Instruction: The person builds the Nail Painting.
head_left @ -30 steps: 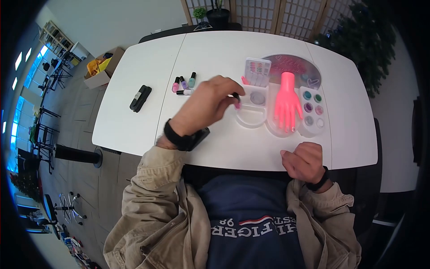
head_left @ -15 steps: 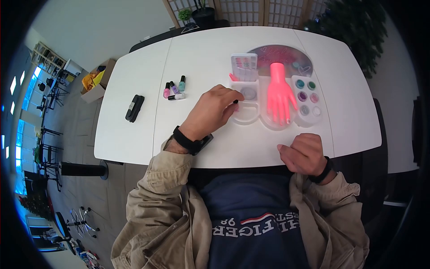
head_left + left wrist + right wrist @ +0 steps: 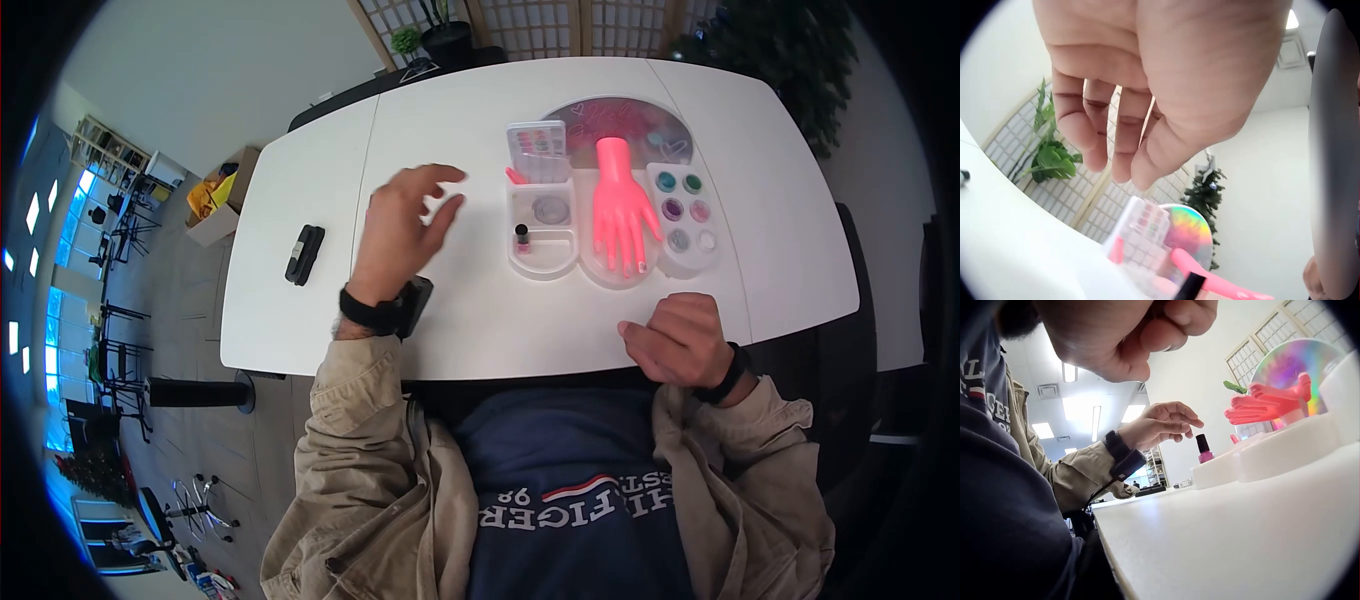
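A nail polish bottle with a black cap and pink polish stands upright in the front left of the white plastic tray. To its left, my left hand hovers over the table with thumb and fingers apart and nothing between them, as the left wrist view also shows. My right hand stays near the table's front edge, fingers loosely curled and holding nothing. In front of it, a pink model hand lies fingers toward me on the tray's middle part. The other polish bottles are hidden behind my left hand in the head view.
Several small pots of glitter sit in the tray's right part. At the back stand a clear nail case and a shiny rounded panel. A black case lies at the table's left.
My left hand has let go of the pink nail polish bottle, which stands in the tray, and has drawn back to the left. My right hand keeps its curled pose.
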Tool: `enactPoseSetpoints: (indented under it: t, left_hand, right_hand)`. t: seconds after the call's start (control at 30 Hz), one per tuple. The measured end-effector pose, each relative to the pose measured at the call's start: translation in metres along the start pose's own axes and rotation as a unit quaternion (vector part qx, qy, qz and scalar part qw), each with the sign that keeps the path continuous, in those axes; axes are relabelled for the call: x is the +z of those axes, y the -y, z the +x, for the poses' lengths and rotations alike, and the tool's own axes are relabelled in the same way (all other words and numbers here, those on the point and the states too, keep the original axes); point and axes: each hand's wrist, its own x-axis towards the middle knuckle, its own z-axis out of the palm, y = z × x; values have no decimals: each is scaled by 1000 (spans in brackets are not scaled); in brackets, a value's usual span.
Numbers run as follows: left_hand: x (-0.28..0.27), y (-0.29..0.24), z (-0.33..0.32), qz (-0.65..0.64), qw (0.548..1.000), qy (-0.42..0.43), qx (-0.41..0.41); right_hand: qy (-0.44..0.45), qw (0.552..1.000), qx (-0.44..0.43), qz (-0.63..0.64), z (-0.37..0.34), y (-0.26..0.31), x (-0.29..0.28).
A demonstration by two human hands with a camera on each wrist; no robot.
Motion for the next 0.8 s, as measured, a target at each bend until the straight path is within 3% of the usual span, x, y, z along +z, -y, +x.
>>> enactPoseSetpoints:
  t: [0.13, 0.33, 0.8]
  left_hand:
    - [-26, 49, -1, 74, 991, -65, -89]
    - [-43, 135, -26, 208, 959, -51, -186]
    - [-21, 159, -34, 153, 950, 9, -272]
  right_hand:
    - [-6, 1000, -3, -6, -2, -1, 2]
    - [-2, 1000, -1, -4, -3, -2, 2]
    - [6, 1000, 0, -8, 1, 0, 1]
